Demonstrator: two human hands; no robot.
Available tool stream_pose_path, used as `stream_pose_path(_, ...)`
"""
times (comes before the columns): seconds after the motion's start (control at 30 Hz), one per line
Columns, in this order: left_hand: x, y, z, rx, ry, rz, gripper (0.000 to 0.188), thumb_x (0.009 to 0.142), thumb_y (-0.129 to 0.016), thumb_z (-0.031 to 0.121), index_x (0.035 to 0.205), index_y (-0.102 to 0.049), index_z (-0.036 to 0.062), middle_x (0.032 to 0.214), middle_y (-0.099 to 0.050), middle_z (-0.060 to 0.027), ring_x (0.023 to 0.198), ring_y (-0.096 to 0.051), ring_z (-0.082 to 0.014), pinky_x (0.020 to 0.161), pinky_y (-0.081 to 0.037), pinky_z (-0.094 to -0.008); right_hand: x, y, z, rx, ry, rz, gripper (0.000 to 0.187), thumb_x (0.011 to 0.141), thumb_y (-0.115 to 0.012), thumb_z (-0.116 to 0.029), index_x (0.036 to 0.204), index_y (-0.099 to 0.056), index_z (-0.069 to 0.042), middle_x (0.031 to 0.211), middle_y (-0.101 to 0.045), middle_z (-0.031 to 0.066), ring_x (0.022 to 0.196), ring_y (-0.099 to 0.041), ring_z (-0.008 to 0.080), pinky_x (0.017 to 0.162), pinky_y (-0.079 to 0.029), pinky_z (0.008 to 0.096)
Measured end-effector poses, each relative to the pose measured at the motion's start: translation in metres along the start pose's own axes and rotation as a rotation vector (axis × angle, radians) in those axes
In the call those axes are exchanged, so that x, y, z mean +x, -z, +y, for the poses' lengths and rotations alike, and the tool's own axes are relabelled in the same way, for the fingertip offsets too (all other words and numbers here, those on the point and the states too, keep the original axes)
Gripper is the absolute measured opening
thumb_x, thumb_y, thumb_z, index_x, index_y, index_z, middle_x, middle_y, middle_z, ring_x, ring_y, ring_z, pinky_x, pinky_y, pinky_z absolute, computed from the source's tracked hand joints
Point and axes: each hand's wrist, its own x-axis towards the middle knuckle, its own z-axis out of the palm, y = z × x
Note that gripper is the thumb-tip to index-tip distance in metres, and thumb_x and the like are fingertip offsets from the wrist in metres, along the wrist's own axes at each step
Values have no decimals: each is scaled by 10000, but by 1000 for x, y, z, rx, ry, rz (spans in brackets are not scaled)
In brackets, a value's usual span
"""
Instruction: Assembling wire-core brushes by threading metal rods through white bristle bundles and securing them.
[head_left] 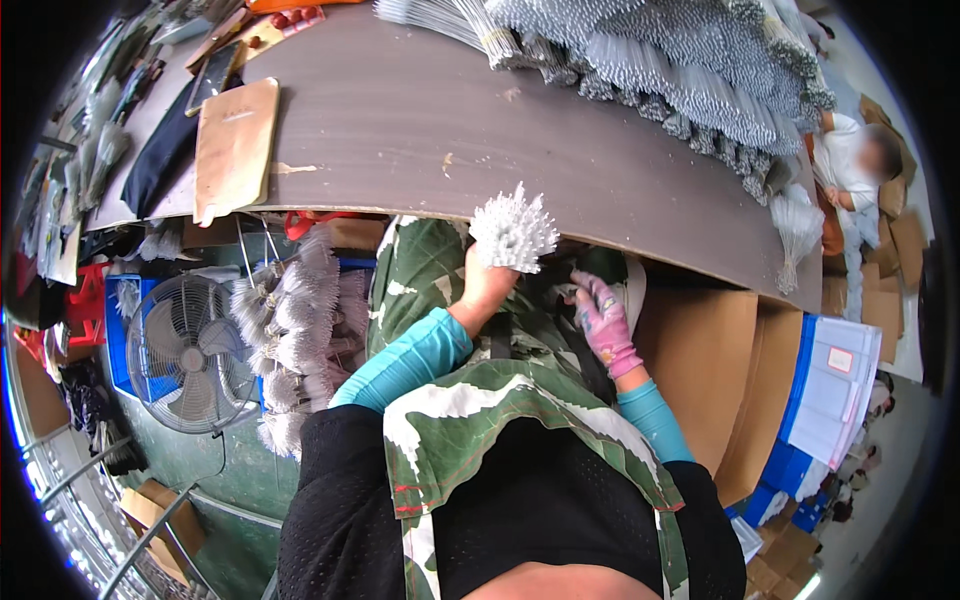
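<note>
My left hand, bare with a teal sleeve behind it, is wrapped round a bundle of thin white stems. The bundle's many tips fan out upward, close to the table's near edge. What the stems are exactly, I cannot tell. To the right, over my lap, my right hand wears a pink patterned glove. Its fingers are stretched out and somewhat apart, with nothing visible in them. A camouflage apron covers my lap below both hands.
A brown table curves ahead, with piled bundles of silvery stems at the far right and a tan folder at left. Cardboard and blue bins stand right. A fan and hanging white bundles are left. Another person sits far right.
</note>
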Motion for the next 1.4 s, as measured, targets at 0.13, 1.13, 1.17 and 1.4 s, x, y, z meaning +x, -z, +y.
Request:
stream_pose_path(0.13,-7,-5,-9,-49,-13,17,247,788,-616,40,1034,-622,22,999,-650,-95,932,-610,-192,820,-469,-296,3,10,-43,380,-97,-73,311,962,-437,-224,1234,-501,-88,713,-556,-11,574,-496,53,491,-390,172)
stream_pose_path(1.13,-9,-1,1,-480,299,-530,625,816,-581,417,1346,-390,147,1388,-386,-87,1301,-316,-287,1092,-222,-397,120,-32,-99,-413,344,-70,271,930,-499,-261,996,-595,-17,869,-651,98,772,-608,154,713,-474,279)
stream_pose_path(1.17,-11,-5,-2,-480,299,-529,625,816,-581,417,1346,-390,147,1388,-386,-87,1301,-316,-287,1092,-222,-397,118,-32,-100,-404,384,20,263,932,-498,-258,994,-595,-23,856,-651,94,754,-610,148,696,-478,278)
stream_pose_path(1.4,-20,-23,-22,-533,217,-537,535,812,-593,376,1278,-477,138,1321,-444,-114,1263,-356,-310,1066,-257,-412,111,-15,-93,235,144,-76,255,944,-489,-237,995,-598,-12,921,-640,43,750,-587,115,640,-454,227)
